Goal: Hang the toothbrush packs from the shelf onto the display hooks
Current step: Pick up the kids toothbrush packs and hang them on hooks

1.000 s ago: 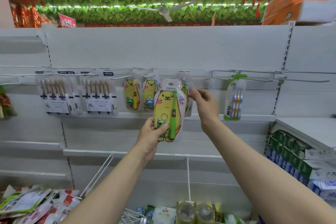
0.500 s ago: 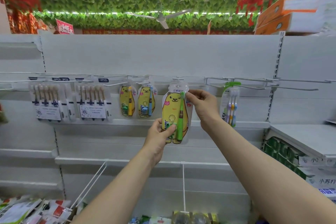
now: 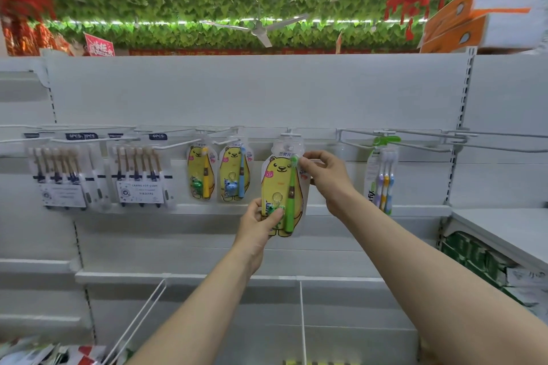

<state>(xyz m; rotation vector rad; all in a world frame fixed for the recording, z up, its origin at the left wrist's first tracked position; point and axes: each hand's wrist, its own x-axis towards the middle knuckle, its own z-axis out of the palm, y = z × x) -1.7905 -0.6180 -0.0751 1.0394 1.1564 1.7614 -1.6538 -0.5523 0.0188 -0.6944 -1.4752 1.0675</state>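
Observation:
A yellow bear toothbrush pack (image 3: 280,187) with a green brush is up against the white display panel, its clear top at a white hook (image 3: 290,134). My left hand (image 3: 259,224) pinches the pack's bottom left corner. My right hand (image 3: 327,176) pinches its upper right edge, beside the brush head. Two more bear packs hang to the left: one with a yellow brush (image 3: 201,173), one with a blue brush (image 3: 235,172). Whether the held pack's hole sits over the hook I cannot tell.
Two multi-brush packs (image 3: 63,175) (image 3: 142,175) hang at far left. A green-topped three-brush pack (image 3: 382,178) hangs right of my right hand. Long bare hooks (image 3: 489,145) stick out at right. Wire dividers (image 3: 302,317) stand on the lower shelf; loose packets (image 3: 44,352) lie at bottom left.
Both hands have lifted the bear pack upward and slightly right, from below the hook line up to the hook. The camera has tilted upward.

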